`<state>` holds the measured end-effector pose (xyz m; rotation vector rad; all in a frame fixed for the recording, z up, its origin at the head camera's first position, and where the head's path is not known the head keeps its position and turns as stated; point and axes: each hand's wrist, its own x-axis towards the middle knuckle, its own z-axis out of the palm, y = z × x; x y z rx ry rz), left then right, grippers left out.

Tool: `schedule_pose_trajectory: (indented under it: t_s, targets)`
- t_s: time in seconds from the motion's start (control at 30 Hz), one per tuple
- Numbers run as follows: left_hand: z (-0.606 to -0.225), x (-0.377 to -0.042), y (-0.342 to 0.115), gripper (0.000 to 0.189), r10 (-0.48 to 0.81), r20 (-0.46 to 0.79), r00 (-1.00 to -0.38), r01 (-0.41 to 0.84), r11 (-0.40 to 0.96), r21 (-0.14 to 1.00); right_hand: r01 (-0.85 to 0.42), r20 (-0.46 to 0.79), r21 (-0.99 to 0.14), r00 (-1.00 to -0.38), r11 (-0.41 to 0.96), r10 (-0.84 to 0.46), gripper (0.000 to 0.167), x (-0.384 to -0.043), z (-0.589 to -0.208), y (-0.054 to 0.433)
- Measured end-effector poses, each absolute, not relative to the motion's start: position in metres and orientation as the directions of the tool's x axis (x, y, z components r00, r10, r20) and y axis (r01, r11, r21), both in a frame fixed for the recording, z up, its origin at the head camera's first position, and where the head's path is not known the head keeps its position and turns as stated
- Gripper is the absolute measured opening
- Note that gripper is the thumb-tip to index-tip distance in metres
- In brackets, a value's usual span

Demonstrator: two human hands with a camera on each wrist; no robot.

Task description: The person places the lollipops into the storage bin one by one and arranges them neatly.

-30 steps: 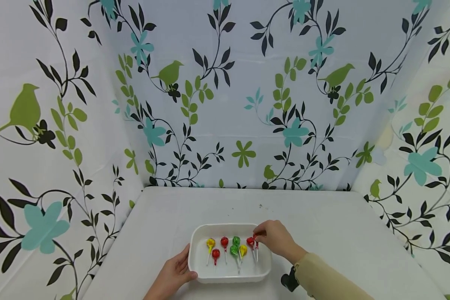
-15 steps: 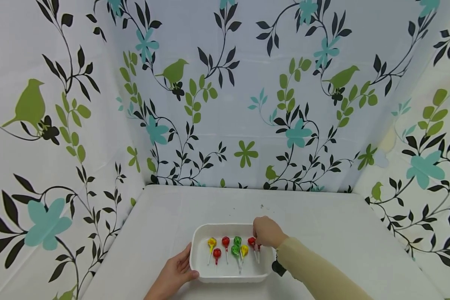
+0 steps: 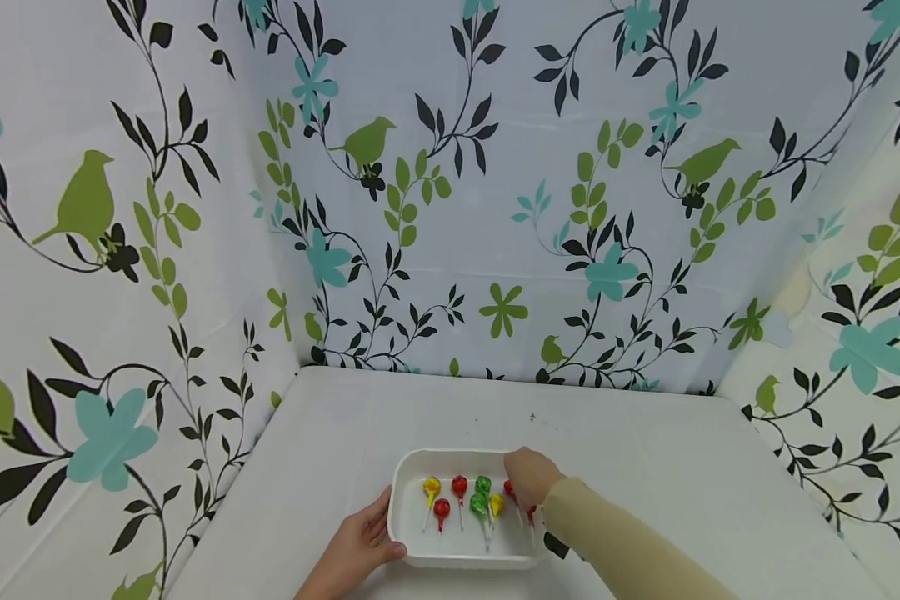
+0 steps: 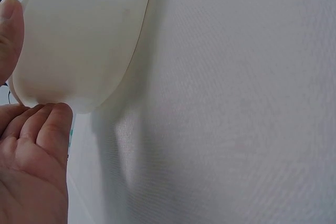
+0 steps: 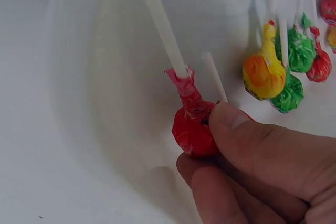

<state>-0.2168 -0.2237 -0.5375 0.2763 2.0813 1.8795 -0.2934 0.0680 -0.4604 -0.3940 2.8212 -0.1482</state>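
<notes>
My left hand (image 3: 356, 546) grips a white rectangular tray (image 3: 465, 562) at its left end, thumb at the near corner. In the left wrist view the fingertips (image 4: 55, 109) press the tray's outer wall (image 4: 84, 35). My right hand (image 5: 262, 166) reaches over the tray's right end and pinches a red-wrapped lollipop (image 5: 189, 132) between thumb and fingers, its white stick pointing up in that view. Another white stick (image 5: 214, 74) shows just behind the thumb; its head is hidden by the hand. In the head view a second red lollipop (image 3: 509, 487) lies beside the right hand.
Left of these in the tray lie yellow lollipops (image 3: 431, 485), red lollipops (image 3: 459, 485) and green lollipops (image 3: 479, 503). The tray is on a white-covered table (image 3: 390, 408). Patterned cloth (image 3: 435, 250) encloses the back and sides. A black device (image 3: 555, 545) sits at the right wrist.
The right hand has turned and lowered over the tray's right end, its sleeve swinging closer. The red lollipop at its fingers has shifted slightly right. The left hand keeps its grip.
</notes>
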Motion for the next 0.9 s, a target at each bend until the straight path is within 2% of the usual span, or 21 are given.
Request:
schedule_pose_trajectory:
  t_s: [0.2, 0.4, 0.9]
  targets:
    - [-0.534, -0.216, -0.223, 0.095, 0.343, -0.111, -0.933, -0.072, 0.124, 0.990, -0.276, -0.244, -0.140, -0.921, 0.951, -0.303, 0.028, -0.290, -0.466, 0.064]
    - [-0.535, -0.216, -0.223, 0.095, 0.348, -0.111, -0.931, -0.074, 0.118, 0.990, -0.255, -0.227, -0.187, -0.928, 0.949, -0.294, 0.015, -0.290, -0.471, 0.062]
    - [-0.536, -0.217, -0.221, 0.091, 0.350, -0.118, -0.929, -0.085, 0.109, 0.990, -0.300, -0.201, -0.146, -0.924, 0.943, -0.326, 0.015, -0.293, -0.478, 0.065]
